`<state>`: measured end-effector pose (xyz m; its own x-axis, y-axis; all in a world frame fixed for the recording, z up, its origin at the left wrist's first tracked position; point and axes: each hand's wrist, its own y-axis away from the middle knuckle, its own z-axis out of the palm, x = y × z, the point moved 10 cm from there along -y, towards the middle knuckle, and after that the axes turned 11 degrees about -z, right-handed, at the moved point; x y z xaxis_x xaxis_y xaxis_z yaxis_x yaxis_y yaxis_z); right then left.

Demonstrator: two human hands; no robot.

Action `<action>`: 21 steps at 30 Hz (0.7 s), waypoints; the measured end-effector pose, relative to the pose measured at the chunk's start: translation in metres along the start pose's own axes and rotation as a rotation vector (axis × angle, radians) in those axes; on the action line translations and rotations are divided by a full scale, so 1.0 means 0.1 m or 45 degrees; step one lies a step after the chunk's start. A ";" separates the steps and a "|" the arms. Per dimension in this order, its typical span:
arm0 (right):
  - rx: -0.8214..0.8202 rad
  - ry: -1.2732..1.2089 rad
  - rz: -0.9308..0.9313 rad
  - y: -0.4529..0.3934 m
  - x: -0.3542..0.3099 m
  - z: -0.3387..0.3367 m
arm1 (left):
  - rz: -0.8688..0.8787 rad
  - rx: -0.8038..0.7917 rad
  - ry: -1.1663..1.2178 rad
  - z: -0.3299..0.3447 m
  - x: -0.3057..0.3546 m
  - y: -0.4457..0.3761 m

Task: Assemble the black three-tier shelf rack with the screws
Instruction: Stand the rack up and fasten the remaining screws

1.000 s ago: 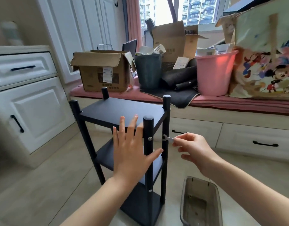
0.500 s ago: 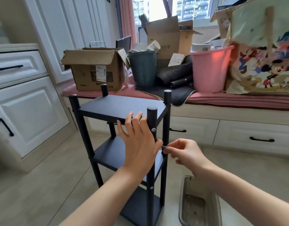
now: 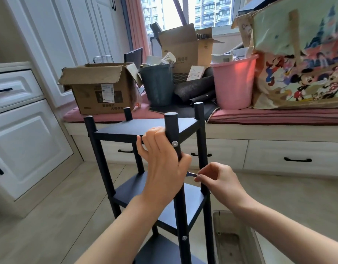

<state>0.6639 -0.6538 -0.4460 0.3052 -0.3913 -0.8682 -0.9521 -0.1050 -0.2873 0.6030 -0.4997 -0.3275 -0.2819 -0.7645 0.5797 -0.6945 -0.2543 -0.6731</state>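
1. Head view, the task's thing: the black three-tier shelf rack (image 3: 145, 128) stands upright on a pale tiled floor (image 3: 55, 212), just in front of a window seat, with four round posts rising past its top shelf.
2. Head view, hands: the left hand (image 3: 162, 164) wraps the near post (image 3: 173, 134) just under the top shelf, fingers curled behind it and thumb in front, beside a silver screw (image 3: 175, 143) set in that post. The right hand (image 3: 218, 180) pinches a small metal tool (image 3: 191, 174) between thumb and fingertips; its tip points at the same post, lower down, where the left hand hides the contact.
3. Head view, floor: a second screw (image 3: 184, 238) shows lower on the post. A translucent plastic tray (image 3: 238, 242) lies on the tiles just right of the rack.
4. Head view, room: the window seat carries a pink cushion (image 3: 269, 116), an open cardboard box (image 3: 101, 88), a dark grey bin (image 3: 157, 84), a pink bucket (image 3: 234, 82) and a cartoon-print bag (image 3: 301, 60). White drawers (image 3: 294, 157) with black handles run beneath it, and white cabinets (image 3: 25, 141) stand at the left.
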 end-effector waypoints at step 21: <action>-0.090 -1.099 0.246 -0.04 -0.77 0.65 | -0.229 -0.126 0.278 -0.46 -0.70 -0.39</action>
<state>0.6458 -0.5638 -0.4044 0.0211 0.4150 -0.9096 -0.9790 -0.1762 -0.1030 0.6188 -0.4091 -0.3205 -0.2768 -0.5639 0.7780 -0.8043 -0.3070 -0.5087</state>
